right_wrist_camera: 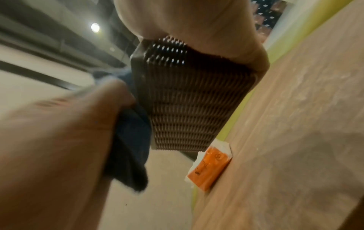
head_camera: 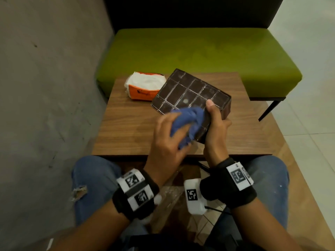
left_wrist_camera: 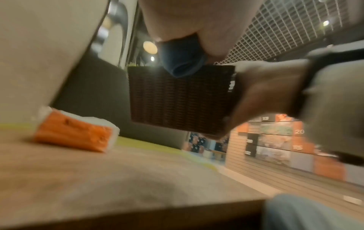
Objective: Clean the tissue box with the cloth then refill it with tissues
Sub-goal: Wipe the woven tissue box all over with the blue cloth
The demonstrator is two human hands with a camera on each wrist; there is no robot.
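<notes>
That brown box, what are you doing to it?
A person is cleaning the brown tissue box. The right hand grips the box at its near end and holds it tilted above the wooden table. The left hand holds a bunched blue cloth against the box's gridded face. The orange tissue pack lies on the table behind the box, so the refill has not started.

Dark brown woven tissue box (head_camera: pixel 190 91), blue cloth (head_camera: pixel 186 122), orange-and-white tissue pack (head_camera: pixel 145 87)
</notes>
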